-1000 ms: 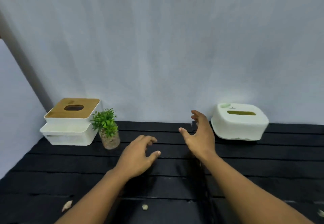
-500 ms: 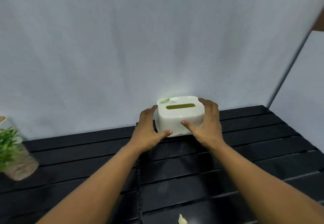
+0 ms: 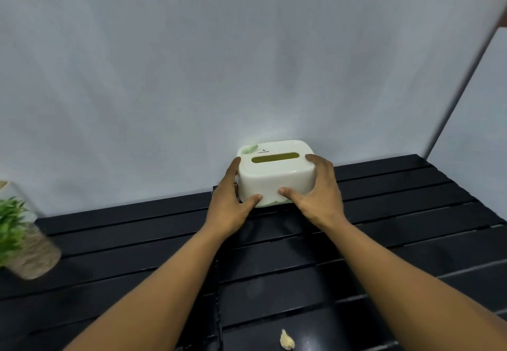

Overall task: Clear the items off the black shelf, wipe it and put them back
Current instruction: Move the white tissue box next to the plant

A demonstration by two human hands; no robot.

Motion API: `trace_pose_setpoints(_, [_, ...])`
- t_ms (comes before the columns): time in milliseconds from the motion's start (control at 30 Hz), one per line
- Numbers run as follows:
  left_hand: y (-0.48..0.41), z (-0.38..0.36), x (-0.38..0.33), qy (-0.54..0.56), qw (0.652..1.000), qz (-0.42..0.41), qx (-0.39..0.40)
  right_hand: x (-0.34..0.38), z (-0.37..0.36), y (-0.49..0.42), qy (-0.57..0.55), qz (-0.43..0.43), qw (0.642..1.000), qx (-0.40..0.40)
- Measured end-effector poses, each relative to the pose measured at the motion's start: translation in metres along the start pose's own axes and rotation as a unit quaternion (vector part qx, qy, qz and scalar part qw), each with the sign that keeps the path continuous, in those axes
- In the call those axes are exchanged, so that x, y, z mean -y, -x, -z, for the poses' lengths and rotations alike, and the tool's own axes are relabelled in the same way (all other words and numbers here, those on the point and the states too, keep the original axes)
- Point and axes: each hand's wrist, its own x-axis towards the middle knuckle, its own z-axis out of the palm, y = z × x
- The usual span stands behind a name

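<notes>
A white tissue box with a green slot in its top stands at the back of the black slatted shelf, against the wall. My left hand clasps its left side, thumb on the front face. My right hand clasps its right side, thumb likewise on the front. The box's base looks about level with the shelf; I cannot tell whether it is lifted. A small green plant in a twine-wrapped pot stands at the far left edge of the view.
A pale crumb of debris lies on the shelf near the bottom edge. A white wall rises directly behind the shelf, and a side panel closes it off on the right.
Both hands went from hovering mid-shelf to the tissue box and closed tighter around its sides. The view swung right, leaving the wooden-topped box out of sight.
</notes>
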Motion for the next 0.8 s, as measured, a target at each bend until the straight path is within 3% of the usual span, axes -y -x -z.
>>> trace_pose_setpoints(433, [0.064,0.181,0.051,-0.006,0.995,0.056,-0.08,0.136,-0.132,0.061,-0.063,0.039,0.996,0.058])
trace_pose_setpoints(800, [0.091,0.213,0.108,0.003,0.987,0.081,-0.139,0.161,-0.191,0.093,-0.044,0.053,0.993,0.091])
